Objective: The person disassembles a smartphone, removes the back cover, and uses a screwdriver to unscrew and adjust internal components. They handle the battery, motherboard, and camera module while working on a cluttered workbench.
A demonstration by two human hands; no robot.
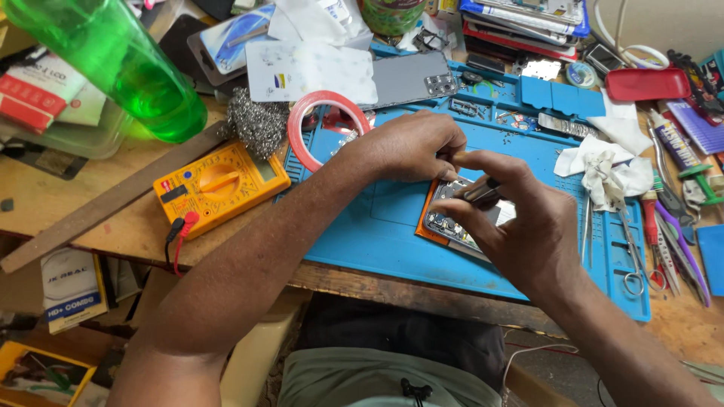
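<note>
An opened phone (450, 224) with its circuit parts exposed lies in an orange frame on the blue work mat (377, 226). My left hand (411, 143) rests on the phone's far end, fingers curled down onto it. My right hand (520, 218) covers the phone's near right part and grips a thin dark tool (477, 192), whose tip points at the phone's upper end. Most of the phone is hidden under both hands.
A yellow multimeter (219, 185) sits left of the mat, with a red tape roll (326, 128), steel wool (256, 124) and a green bottle (121, 64) behind. White cloth (603, 166), tweezers, scissors (632, 260) and screwdrivers (679, 241) crowd the right side.
</note>
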